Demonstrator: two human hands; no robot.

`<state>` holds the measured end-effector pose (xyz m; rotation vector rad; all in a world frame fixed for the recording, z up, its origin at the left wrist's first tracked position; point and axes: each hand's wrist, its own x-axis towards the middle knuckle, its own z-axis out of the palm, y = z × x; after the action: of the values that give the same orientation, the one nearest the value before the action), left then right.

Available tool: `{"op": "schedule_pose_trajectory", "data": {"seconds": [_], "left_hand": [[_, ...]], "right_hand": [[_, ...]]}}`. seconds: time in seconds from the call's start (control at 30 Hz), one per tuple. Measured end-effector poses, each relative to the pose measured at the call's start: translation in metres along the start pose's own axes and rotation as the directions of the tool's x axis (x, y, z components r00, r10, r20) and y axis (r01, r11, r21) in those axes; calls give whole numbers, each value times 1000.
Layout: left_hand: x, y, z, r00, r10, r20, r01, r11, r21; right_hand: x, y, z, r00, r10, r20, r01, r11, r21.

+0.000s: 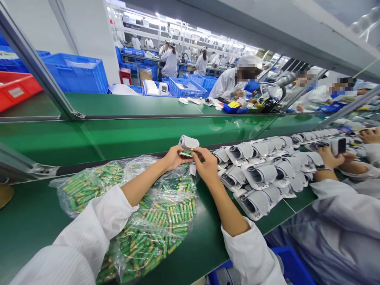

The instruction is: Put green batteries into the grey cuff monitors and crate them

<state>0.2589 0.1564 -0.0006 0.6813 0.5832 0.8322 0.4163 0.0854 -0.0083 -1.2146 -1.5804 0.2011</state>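
Note:
My left hand [173, 157] is closed round a white wrist cuff device [188, 143], held above the green bench. My right hand [207, 163] pinches a green battery at the device's underside, where green cells show. Under my forearms lie clear plastic bags of green batteries [160, 221], with another bag [86, 186] to the left. Right of my hands sits a pile of several white cuff devices [258, 174].
A green conveyor belt [118, 134] runs behind the bench. A co-worker's sleeve [341, 209] and hands [334, 156] are at the right, holding a device. Blue crates [77, 73] and a red crate [14, 91] stand at the back left. More people work across the line.

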Motion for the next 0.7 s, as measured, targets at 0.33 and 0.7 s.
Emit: {"op": "schedule_pose_trajectory", "data": {"seconds": [0.33, 0.7], "left_hand": [[2, -5, -3, 997, 40, 60, -41, 999, 11], [-5, -4, 4, 993, 87, 85, -97, 988, 117]], "right_hand": [[-7, -11, 22, 990, 57, -133, -52, 998, 40], [-7, -7, 16, 995, 77, -69, -82, 994, -75]]}}
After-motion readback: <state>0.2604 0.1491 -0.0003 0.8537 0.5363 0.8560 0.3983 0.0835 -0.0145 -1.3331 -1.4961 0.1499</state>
